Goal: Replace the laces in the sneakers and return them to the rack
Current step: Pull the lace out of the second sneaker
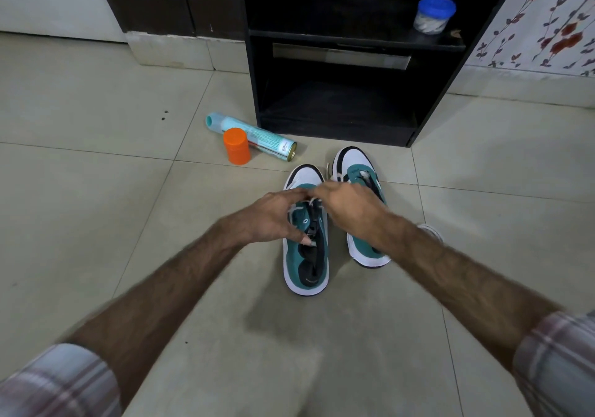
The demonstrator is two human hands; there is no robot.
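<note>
Two teal, white and black sneakers stand side by side on the tiled floor, toes toward the rack. Over the left sneaker (306,265) both my hands meet at its laces. My left hand (273,215) curls over the shoe's left side, thumb down by the tongue, fingertips at the white lace (310,201). My right hand (349,207) pinches the same lace from the right. The right sneaker (352,167) is partly hidden under my right wrist. The black shoe rack (338,123) stands just beyond the shoes, its lower shelf empty.
An orange cap (237,145) stands in front of a light blue spray can (254,136) lying on the floor left of the rack. A blue-lidded clear jar (434,14) sits on the rack's upper shelf. A flowered wall is at right.
</note>
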